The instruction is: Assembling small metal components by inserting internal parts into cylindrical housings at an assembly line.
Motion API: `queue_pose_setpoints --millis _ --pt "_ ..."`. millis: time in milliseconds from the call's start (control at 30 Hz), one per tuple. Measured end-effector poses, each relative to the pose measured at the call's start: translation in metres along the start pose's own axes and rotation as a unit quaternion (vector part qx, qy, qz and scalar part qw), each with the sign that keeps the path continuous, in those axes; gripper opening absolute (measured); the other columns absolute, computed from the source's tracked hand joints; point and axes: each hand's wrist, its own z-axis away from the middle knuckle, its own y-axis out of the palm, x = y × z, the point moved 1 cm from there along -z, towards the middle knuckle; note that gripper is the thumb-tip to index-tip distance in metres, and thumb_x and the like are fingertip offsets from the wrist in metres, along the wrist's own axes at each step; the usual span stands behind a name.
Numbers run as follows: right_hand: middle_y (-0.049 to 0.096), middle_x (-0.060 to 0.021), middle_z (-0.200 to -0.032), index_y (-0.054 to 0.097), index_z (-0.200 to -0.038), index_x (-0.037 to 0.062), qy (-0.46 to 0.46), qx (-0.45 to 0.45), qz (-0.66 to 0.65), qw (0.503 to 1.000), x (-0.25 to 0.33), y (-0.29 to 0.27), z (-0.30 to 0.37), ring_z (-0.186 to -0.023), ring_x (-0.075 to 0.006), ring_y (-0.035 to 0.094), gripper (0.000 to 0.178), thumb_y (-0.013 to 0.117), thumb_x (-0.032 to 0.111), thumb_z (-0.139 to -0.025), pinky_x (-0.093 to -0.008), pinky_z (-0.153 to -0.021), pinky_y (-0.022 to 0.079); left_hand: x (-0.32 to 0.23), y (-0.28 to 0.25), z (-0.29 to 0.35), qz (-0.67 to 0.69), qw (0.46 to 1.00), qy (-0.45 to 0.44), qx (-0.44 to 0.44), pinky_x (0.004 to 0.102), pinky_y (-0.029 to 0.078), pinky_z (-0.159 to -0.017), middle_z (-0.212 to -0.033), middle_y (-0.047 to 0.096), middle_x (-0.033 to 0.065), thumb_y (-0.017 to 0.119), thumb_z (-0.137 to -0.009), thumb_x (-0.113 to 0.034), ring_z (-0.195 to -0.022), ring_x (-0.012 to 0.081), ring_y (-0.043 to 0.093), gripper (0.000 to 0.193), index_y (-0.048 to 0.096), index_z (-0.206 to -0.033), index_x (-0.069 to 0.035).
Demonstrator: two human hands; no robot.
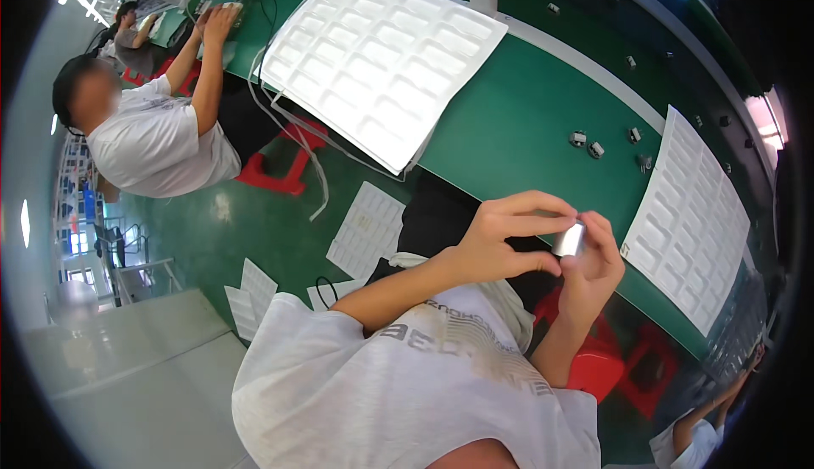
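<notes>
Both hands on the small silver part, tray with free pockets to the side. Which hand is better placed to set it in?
Probably right. The right hand sits nearest the white pocketed tray; the left hand also pinches the silver part but is farther away.

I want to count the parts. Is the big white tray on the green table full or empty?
Empty. Every pocket of the big white tray shows bare white plastic.
</notes>
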Motion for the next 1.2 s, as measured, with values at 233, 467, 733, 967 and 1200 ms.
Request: queue_pose_setpoints --millis 233,467,733,967,1200 --pt "0.055 -0.0140 -0.115 0.060 -0.118 -0.0082 0.036 -0.058 -0.049 0.997 -0.011 0.000 0.005 -0.110 -0.0231 0.054 0.054 0.083 0.017 -0.077 -0.0337 -0.096 0.044 0.001 -0.001 -0.008 0.009 0.999 -0.035 -0.009 0.0325 0.055 -0.082 -0.103 0.070 0.0129 0.087 -0.058 -0.002 -0.094 0.0245 0.068 0.047 0.071 -0.102 -0.001" --pt "0.053 -0.0141 -0.116 0.058 -0.121 -0.0086 0.013 -0.032 -0.050 0.998 -0.023 -0.014 0.006 -0.107 -0.0231 0.055 0.060 0.084 0.021 -0.076 -0.0354 -0.093 0.049 0.002 0.001 -0.015 -0.004 0.998 -0.053 0.038 0.0327 0.053 -0.084 -0.103 0.070 0.0114 0.086 -0.060 -0.003 -0.098 0.0242 0.067 0.048 0.069 -0.105 -0.002" --pt "0.048 -0.0191 -0.125 0.055 -0.124 -0.0116 -0.047 0.064 -0.119 0.990 -0.021 0.006 -0.022 -0.117 -0.0274 0.053 0.053 0.079 0.003 -0.078 -0.0381 -0.092 0.054 0.002 -0.019 -0.018 -0.018 0.999 0.026 0.018 0.0377 0.052 -0.092 -0.111 0.067 0.0177 0.090 -0.060 -0.007 -0.106 0.0276 0.064 0.067 0.062 -0.119 0.006" --pt "0.051 -0.0192 -0.121 0.056 -0.123 -0.0123 -0.045 0.026 -0.109 0.993 -0.010 0.011 -0.021 -0.110 -0.0263 0.058 0.054 0.080 0.009 -0.079 -0.0375 -0.089 0.058 0.002 -0.019 -0.024 -0.026 0.999 0.016 0.044 0.0372 0.052 -0.089 -0.109 0.066 0.0167 0.089 -0.062 -0.017 -0.102 0.0274 0.064 0.062 0.065 -0.115 0.005" --pt "0.051 -0.0193 -0.121 0.058 -0.120 -0.0105 -0.074 0.045 -0.065 0.994 -0.008 0.011 -0.028 -0.107 -0.0258 0.059 0.049 0.078 0.008 -0.080 -0.0372 -0.088 0.058 0.011 -0.014 -0.026 -0.073 0.992 0.099 0.023 0.0431 0.053 -0.091 -0.102 0.067 0.0136 0.084 -0.069 -0.023 -0.096 0.0280 0.065 0.049 0.068 -0.109 0.002"
